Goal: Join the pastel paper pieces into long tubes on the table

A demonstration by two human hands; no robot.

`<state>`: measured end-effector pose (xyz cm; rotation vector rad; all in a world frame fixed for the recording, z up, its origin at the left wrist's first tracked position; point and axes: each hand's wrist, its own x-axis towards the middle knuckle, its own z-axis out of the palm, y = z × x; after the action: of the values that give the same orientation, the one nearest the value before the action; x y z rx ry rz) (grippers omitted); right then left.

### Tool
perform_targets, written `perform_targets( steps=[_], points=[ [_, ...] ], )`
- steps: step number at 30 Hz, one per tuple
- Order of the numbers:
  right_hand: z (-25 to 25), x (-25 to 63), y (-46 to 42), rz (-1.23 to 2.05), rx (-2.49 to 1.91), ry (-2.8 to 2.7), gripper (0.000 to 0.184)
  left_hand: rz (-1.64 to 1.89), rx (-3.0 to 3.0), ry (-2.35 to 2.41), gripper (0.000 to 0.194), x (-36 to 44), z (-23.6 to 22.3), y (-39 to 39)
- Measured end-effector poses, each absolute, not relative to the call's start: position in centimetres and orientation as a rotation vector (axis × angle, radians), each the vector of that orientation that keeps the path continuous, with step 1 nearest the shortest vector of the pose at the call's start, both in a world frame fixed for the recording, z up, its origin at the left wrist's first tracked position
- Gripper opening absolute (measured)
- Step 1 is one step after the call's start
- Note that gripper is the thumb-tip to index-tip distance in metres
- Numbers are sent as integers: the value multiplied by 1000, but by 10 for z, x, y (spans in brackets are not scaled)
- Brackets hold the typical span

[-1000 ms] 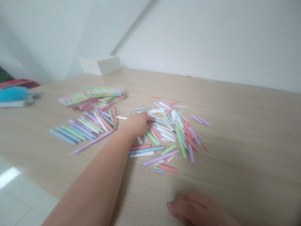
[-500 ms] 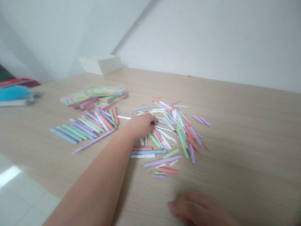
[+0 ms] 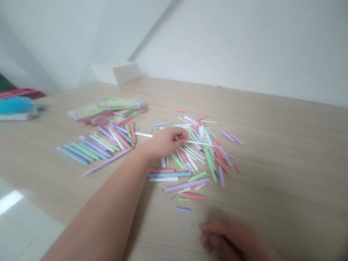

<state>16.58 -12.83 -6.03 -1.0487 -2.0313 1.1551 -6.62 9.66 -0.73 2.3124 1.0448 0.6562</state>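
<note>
My left hand [image 3: 166, 142] reaches out over a scattered pile of pastel pen barrels, caps and thin white refills [image 3: 209, 156] on a wooden table [image 3: 285, 152]. Its fingers are pinched on a thin white refill [image 3: 202, 143] that sticks out to the right above the pile. My right hand [image 3: 227, 239] rests on the table at the bottom edge of the view, blurred, with its fingers curled under. What they hold, if anything, is hidden. A small lilac cap [image 3: 183, 209] lies just left of it.
A row of pastel pens [image 3: 92, 148] lies left of the pile, with flat pink-green boxes [image 3: 108, 108] behind it. A white box [image 3: 116, 71] stands by the wall. Blue and red items [image 3: 16, 107] sit far left. The table edge and white floor [image 3: 16, 224] are at lower left.
My left hand has moved a little to the right and lifted a white refill out of the pile. My right hand has curled its fingers under.
</note>
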Motion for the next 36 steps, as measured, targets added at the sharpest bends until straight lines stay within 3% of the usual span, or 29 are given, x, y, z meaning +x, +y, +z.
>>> perform_targets(
  steps=[4,7,14,23,36],
  points=[
    [-44,160,-123,1450,-1353,-1427,33,528,2150,804,19,-62,-10,93],
    [-32,155,-115,1519,-1380,-1150,48,438,2032,666,23,-60,-12,92],
    [-30,155,-111,1558,-1325,-1084,65,285,1971,622,23,-61,-9,88],
    [-32,156,-113,1565,-1199,-1159,49,213,2076,678,21,-62,-9,88],
    [-31,153,-117,1528,-1094,-1192,49,142,2094,767,22,-62,-3,83]
  ],
)
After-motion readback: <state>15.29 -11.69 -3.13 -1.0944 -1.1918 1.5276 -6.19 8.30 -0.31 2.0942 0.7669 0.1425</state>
